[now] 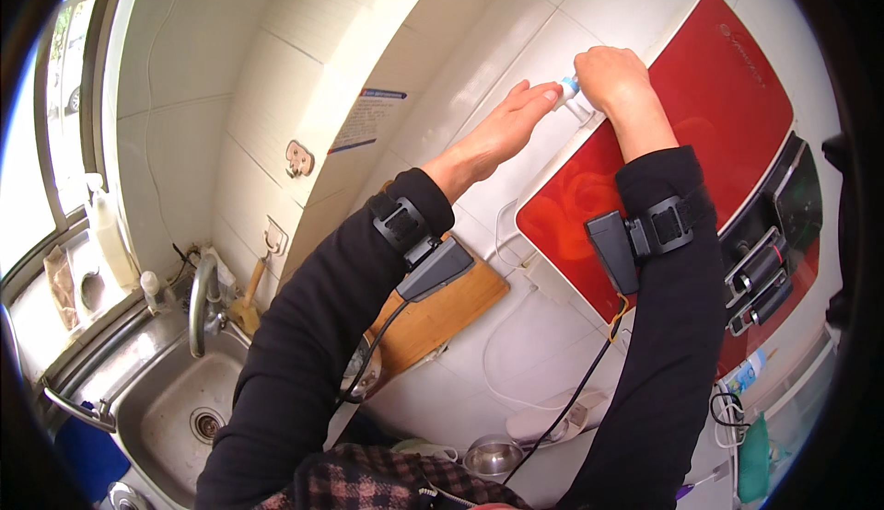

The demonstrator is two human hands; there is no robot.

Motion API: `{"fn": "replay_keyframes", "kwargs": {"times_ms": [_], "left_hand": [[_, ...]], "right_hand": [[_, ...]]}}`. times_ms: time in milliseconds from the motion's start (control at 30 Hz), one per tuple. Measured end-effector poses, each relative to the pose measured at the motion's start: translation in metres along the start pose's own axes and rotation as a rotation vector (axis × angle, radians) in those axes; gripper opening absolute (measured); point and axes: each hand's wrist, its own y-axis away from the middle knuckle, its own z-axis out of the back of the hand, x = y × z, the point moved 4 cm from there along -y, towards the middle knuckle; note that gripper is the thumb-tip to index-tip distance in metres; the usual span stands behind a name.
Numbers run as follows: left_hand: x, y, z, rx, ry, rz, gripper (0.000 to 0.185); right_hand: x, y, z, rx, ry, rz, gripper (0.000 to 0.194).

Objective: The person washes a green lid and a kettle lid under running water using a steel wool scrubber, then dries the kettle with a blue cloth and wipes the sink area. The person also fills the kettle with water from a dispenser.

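My left hand (507, 127) reaches up with its fingers held straight, the fingertips touching or just beside a small white and light-blue fitting (568, 90) near the tiled wall. Whether it grips this piece cannot be told. My right hand (611, 75) is curled, its knuckles up, at the other side of the fitting, over the edge of a wall-mounted appliance with a red glossy front (718, 96). The right fingertips are hidden, so what they hold is not visible. Both wrists wear black straps with box-shaped devices.
At lower left are a stainless-steel sink (169, 399) and a faucet (200, 310) under a window. A wooden board (442, 310) leans below my left forearm. A metal bowl (492, 456) stands near the bottom. White cables hang along the wall; black cables run from the wrist devices.
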Motion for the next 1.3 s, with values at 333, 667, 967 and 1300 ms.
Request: {"fn": "replay_keyframes", "kwargs": {"times_ms": [333, 667, 967, 1300], "left_hand": [[0.002, 0.0, 0.003, -0.007, -0.079, -0.032, 0.067], [0.003, 0.042, 0.015, -0.254, 0.004, -0.121, 0.054], [0.073, 0.296, 0.094, -0.204, -0.091, 0.457, 0.048], [0.149, 0.517, 0.076, -0.778, 0.198, 1.155, 0.042]], "right_hand": [[0.011, -0.001, 0.007, -0.439, -0.134, 0.01, 0.012], [0.063, 0.091, 0.045, -0.779, -0.444, 0.128, 0.03], [0.302, 0.297, -0.067, -0.347, -1.373, 0.481, 0.023], [0.455, 0.392, -0.115, -0.165, -1.582, 0.467, 0.031]]}}
